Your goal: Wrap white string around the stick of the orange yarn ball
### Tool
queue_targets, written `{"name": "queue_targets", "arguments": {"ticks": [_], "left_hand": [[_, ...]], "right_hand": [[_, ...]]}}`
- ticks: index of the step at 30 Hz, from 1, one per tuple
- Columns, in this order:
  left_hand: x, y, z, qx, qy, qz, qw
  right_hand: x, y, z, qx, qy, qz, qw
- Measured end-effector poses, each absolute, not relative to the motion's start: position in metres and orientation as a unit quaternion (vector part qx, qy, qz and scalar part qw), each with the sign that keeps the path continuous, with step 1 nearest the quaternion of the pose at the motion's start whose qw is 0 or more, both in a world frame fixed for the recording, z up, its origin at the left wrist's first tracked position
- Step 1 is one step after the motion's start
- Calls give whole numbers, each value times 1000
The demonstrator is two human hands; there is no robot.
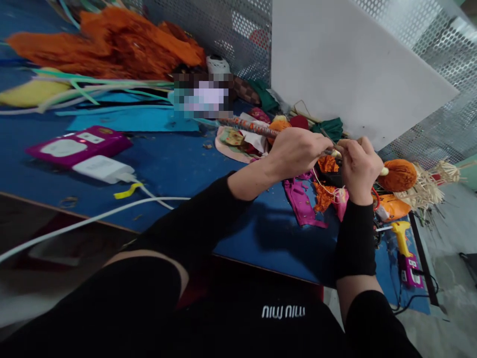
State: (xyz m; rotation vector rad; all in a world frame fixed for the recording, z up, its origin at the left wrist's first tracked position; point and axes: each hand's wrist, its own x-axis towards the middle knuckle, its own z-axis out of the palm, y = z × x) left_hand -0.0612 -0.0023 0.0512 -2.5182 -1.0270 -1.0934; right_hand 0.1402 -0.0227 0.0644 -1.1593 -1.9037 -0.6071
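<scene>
My left hand (298, 151) is closed round a long thin stick (253, 127) wrapped in an orange and grey pattern, which runs out to the left of the fist. Close by on the right, my right hand (358, 161) pinches the stick's thin end, its fingertips almost meeting those of the left. A thin pale string (323, 185) hangs below the fingers. Just right of my right hand is an orange stuffed ball (400, 175) with straw bundles (427, 191) beside it. Both hands are above the blue table (179, 171).
Orange crumpled cloth (112, 44) lies at the back left, near blue sheets (137, 119). A purple power strip (80, 144) with a white charger (102, 168) is at left. Magenta scraps (301, 204) lie below the hands; a yellow glue gun (401, 237) is at right.
</scene>
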Motion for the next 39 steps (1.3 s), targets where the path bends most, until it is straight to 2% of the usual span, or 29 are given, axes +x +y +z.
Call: {"name": "queue_targets", "arguments": {"ticks": [11,15,19,24,29,34,39], "left_hand": [[-62,-4,47,-867,-294,-369,160],[-63,-3,46,-881,-252,-351,190],[-62,-1,43,-893,-234,-344,170],[-67,5,44,-874,-220,-387,195],[-86,15,54,-848,-291,-402,187],[-98,22,60,-849,-326,-392,139],[-99,23,62,-847,-323,-412,90]], "right_hand": [[146,-28,73,-479,-775,-112,397],[145,-28,73,-490,-777,-93,384],[142,-29,73,-507,-775,-89,367],[150,-32,77,-537,-748,-89,380],[181,-45,93,-570,-693,-57,438],[222,-65,107,-517,-648,104,549],[262,-60,104,-524,-570,84,627]]}}
